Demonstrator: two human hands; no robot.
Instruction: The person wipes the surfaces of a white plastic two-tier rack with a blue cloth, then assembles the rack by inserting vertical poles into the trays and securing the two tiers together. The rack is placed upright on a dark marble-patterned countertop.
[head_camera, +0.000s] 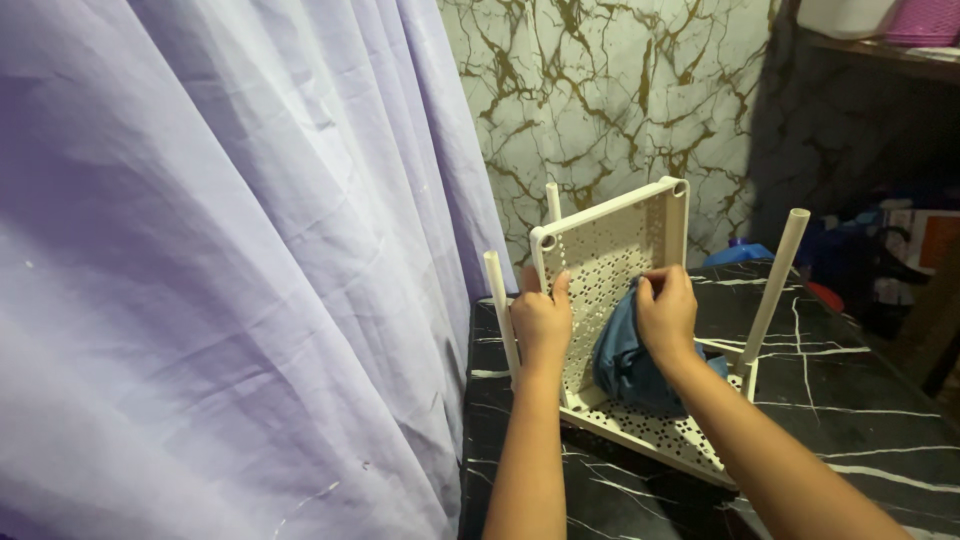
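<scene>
Left hand: forearm comes up from bottom centre, wrist straight, fingers curled around the left edge of the upright perforated white panel, thumb pointing up along the face. Grip is closed on that panel edge.

Right hand: forearm enters from lower right, wrist bent slightly inward, fingers bunched and pinching the top of a blue cloth. Grip closed on the cloth, cloth pressed against the panel face.

The panel is part of a white plastic rack, centre frame, with a perforated tray flat on the black marble-pattern counter and white tube legs sticking up.

Lilac curtain fills the left half. Marbled wall at upper centre.
</scene>
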